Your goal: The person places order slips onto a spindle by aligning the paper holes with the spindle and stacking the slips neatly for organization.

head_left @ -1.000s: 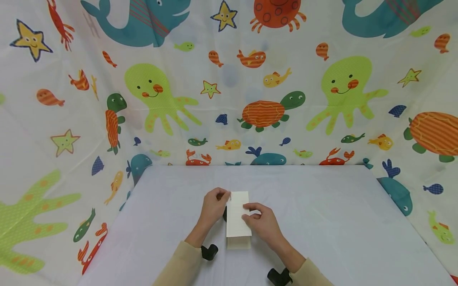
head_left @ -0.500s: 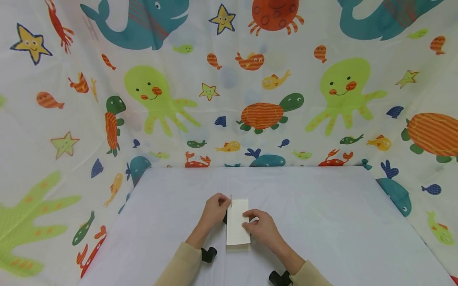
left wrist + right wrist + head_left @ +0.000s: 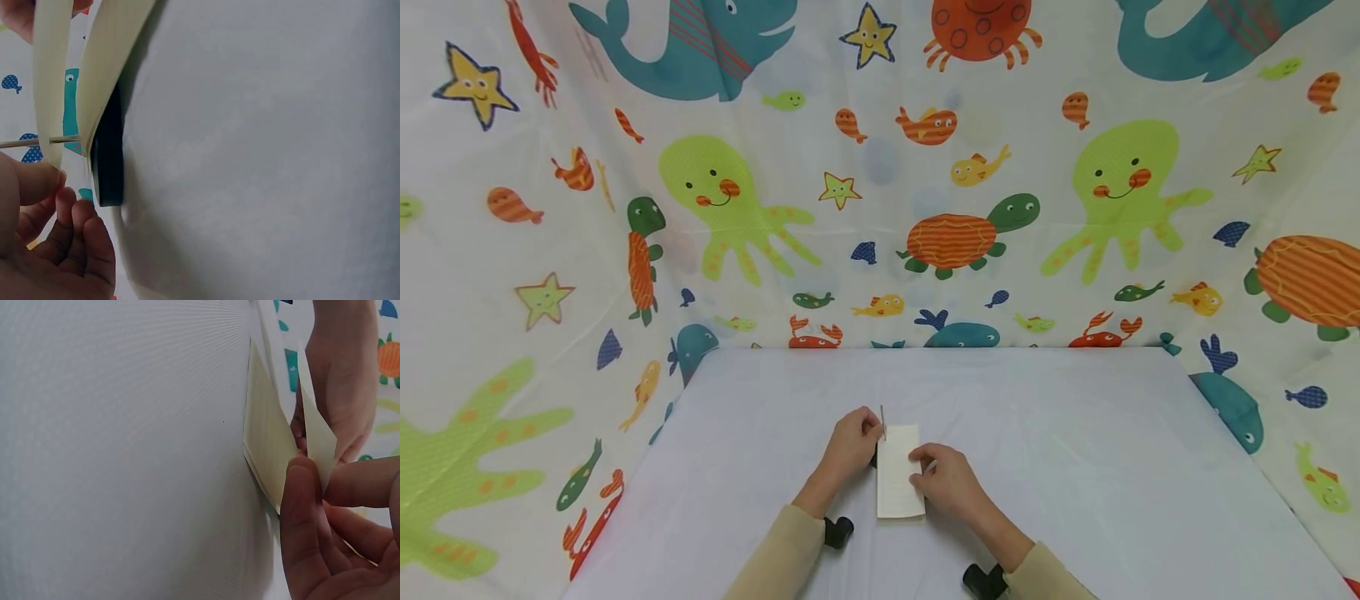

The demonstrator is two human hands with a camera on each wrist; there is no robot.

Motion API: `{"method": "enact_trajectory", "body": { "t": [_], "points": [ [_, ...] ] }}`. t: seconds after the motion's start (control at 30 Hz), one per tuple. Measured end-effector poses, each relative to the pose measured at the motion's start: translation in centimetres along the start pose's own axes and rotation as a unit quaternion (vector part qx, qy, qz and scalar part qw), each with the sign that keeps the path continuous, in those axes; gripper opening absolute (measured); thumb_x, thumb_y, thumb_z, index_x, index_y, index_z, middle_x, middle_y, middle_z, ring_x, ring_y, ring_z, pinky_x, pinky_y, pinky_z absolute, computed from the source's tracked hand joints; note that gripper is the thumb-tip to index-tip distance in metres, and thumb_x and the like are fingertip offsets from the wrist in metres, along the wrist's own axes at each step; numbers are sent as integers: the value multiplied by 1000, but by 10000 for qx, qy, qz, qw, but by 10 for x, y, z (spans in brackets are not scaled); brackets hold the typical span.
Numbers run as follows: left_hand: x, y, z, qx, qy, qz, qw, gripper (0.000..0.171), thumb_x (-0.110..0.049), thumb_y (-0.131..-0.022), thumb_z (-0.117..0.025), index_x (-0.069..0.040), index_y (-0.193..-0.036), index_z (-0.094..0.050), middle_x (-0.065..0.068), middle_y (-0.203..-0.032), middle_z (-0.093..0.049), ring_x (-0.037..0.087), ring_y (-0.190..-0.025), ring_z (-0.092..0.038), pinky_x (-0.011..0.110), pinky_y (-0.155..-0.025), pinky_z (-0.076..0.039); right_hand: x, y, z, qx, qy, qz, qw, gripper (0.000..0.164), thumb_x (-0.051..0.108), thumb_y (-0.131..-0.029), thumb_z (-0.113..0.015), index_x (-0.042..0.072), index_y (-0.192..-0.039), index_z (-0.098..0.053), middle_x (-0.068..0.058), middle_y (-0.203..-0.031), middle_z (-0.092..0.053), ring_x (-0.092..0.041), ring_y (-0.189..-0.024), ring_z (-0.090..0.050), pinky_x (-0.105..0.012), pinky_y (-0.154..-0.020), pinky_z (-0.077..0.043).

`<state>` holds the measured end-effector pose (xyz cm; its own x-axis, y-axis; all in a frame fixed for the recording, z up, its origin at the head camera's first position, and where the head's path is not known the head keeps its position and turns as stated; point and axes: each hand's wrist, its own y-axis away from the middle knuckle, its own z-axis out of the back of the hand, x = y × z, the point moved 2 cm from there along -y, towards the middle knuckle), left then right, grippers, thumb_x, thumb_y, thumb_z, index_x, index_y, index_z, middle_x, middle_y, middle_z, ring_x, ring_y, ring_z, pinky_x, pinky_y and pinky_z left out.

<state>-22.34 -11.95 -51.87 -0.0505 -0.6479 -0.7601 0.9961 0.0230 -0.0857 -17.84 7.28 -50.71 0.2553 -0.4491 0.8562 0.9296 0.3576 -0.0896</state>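
Note:
A cream paper slip lies between both hands in the head view, its far left corner run through by a thin metal spike. The left hand pinches the slip beside the spike. At the opposite long edge, the right hand pinches it between thumb and finger. The left wrist view shows the slip raised above more cream paper, which the spike also meets. Under that paper is a black round base. The right wrist view shows a gap between the slip and the lower paper.
A white cloth covers the table. Behind and at the sides hangs a curtain printed with sea animals. A black wrist camera sits on the left wrist, another on the right.
Both hands have lowered the slip toward the lower paper, narrowing the gap at the near end. More of the spike now sticks out above it. The head view has shifted slightly.

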Motion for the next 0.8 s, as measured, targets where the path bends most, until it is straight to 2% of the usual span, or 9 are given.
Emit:
{"method": "enact_trajectory", "body": {
  "t": [0.2,0.37,0.57,0.8],
  "points": [
    [7,-3,-6,154,-200,-141,9996,8,-10,-97,-65,-9,-89,-64,0,-73,-49,14,-67,-47,29,-59,-38,-1,0,-1,58,221,-59,9997,22,-3,-84,-72,-5,-106,-69,-3,-82,-56,-12,-65,-52,-26,-55,-45],
    [7,-3,-7,200,-390,-287,9986,9,-10,-96,-66,-9,-87,-64,-1,-72,-51,14,-67,-49,30,-61,-41,-3,-1,-2,153,311,-142,9993,22,-3,-84,-71,-5,-106,-68,-2,-79,-54,-12,-65,-51,-26,-55,-44],
    [6,-4,-9,319,-642,-223,9972,9,-12,-97,-65,-11,-88,-62,-2,-75,-53,14,-69,-50,31,-63,-42,-8,-1,-4,258,559,-178,9979,22,-2,-84,-71,-4,-106,-68,0,-75,-52,-11,-65,-48,-25,-55,-42],
    [2,-1,-6,265,-740,-283,9965,9,-13,-96,-65,-10,-88,-61,-1,-75,-55,14,-67,-51,32,-63,-44,-9,-1,-3,526,493,-202,9972,24,-2,-84,-68,-3,-109,-66,1,-66,-52,-9,-50,-50,-25,-46,-39]
  ]
}}
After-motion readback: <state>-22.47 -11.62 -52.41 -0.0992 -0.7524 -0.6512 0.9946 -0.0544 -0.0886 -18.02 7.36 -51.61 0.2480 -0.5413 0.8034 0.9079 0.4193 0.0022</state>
